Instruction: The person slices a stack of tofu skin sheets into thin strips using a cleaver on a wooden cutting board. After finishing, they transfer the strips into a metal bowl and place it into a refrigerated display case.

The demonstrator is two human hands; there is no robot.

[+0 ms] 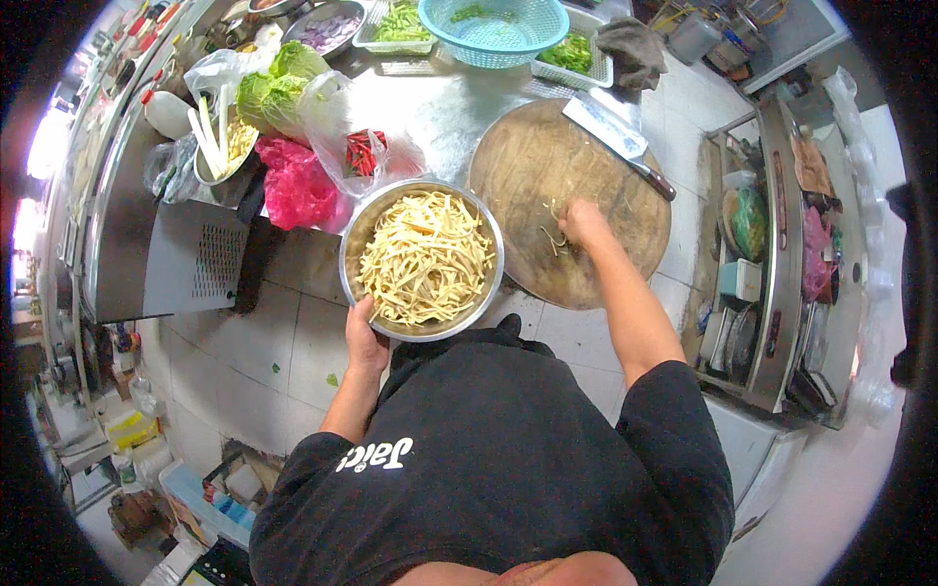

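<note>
My left hand (365,338) grips the near left rim of a round stainless steel bowl (495,289), its thumb over the edge. Pale yellow strips (429,256), like sliced tofu skin or noodles, fill the bowl. On the round wooden chopping board (513,161), to the bowl's right, my right hand (582,223) is down among a few loose strips (555,240). Its fingertips are partly hidden, so whether they pinch a strip is not clear. A cleaver (607,126) lies at the board's far right edge, its dark handle pointing right and towards me.
Behind the board stand a blue plastic colander (495,33) and white baskets of cut greens (571,55). Left of it are a leafy cabbage (275,91), red chillies (363,152) in a clear bag, and a pink plastic bag (297,183). A metal shelf unit (777,256) stands at right.
</note>
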